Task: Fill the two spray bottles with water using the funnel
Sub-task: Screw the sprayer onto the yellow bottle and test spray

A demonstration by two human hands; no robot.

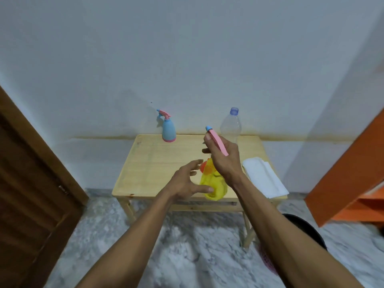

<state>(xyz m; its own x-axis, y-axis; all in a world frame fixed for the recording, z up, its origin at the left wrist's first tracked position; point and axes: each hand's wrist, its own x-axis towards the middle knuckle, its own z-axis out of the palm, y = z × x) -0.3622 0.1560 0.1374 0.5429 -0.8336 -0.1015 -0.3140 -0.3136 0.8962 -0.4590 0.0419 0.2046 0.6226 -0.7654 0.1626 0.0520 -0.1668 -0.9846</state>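
A yellow spray bottle (213,187) stands near the front edge of the small wooden table (153,163). My right hand (223,159) grips its pink spray head (218,142), which has a blue nozzle tip, just above the bottle. My left hand (187,181) is spread beside the yellow bottle, thumb touching its lower side. An orange funnel (204,166) shows partly behind the bottle, between my hands. A blue spray bottle (168,129) with a pink head stands at the table's back edge. A clear plastic water bottle (231,125) with its cap on stands at the back right.
A folded white cloth (264,177) lies on the table's right side. A brown wooden door (31,194) is at the left, an orange shelf unit (349,183) at the right. A dark round bin (305,231) sits on the marbled floor beside the table's right leg.
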